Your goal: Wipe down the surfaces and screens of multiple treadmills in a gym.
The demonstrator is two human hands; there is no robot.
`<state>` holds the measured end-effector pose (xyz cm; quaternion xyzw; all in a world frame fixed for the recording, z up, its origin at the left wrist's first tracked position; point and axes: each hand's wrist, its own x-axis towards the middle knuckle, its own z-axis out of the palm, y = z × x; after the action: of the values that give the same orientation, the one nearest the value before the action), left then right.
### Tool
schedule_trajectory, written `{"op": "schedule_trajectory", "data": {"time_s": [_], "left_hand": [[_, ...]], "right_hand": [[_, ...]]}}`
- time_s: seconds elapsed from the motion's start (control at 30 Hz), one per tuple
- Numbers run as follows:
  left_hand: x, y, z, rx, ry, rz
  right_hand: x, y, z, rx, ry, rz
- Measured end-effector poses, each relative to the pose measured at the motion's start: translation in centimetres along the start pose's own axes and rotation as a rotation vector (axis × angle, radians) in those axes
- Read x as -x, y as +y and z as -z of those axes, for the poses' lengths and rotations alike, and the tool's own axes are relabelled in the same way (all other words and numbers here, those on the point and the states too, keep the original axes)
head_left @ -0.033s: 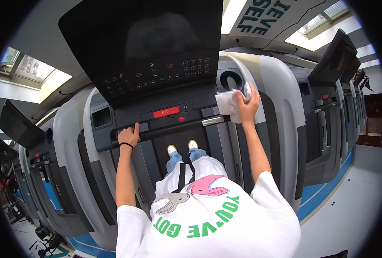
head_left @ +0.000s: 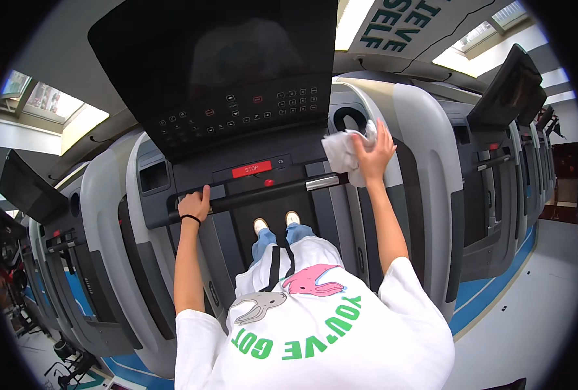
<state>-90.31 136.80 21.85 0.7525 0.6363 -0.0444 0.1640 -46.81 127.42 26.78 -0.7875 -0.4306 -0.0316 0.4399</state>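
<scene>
I stand on a treadmill, with its black handlebar across in front of me. My left hand is closed round the bar's left end, its thumb pointing up. At the right end, my right hand is closed on a crumpled white wipe, which hangs by the console just below the round cup holder. The wipe hides part of the console surface, so I cannot tell how firmly it touches. Between my hands are a red stop button and a small red safety clip.
Above the bar rises a large dark console screen with a row of touch buttons. A square holder is sunk into the console's left side. Grey side shells flank me, and more treadmills stand to both sides.
My right hand and the wipe have shifted slightly left, and the wipe's folds have changed. The red safety clip sits a little farther left. My left hand stays in place.
</scene>
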Motion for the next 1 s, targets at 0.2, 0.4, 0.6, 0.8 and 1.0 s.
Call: {"op": "schedule_trajectory", "data": {"time_s": [0.2, 0.4, 0.6, 0.8, 1.0], "left_hand": [[1.1, -1.1, -0.7, -0.061, 0.051, -0.289], [1.3, -0.7, -1.3, -0.076, 0.205, -0.204], [1.2, -0.7, -1.2, -0.041, 0.192, -0.207], [1.4, -2.1, -2.3, 0.056, 0.334, -0.318], [1.9, -3.9, -2.9, 0.447, 0.720, -0.386]], "right_hand": [[1.7, 4.3, -2.3, 0.331, -0.519, 0.228], [3.5, -0.1, -6.6, 0.297, -0.345, 0.147], [7.5, -6.5, -11.0, 0.289, -0.346, 0.038], [14.5, -18.1, -18.1, 0.083, -0.499, 0.220], [18.7, -23.8, -22.1, 0.022, -0.561, 0.350]]}}
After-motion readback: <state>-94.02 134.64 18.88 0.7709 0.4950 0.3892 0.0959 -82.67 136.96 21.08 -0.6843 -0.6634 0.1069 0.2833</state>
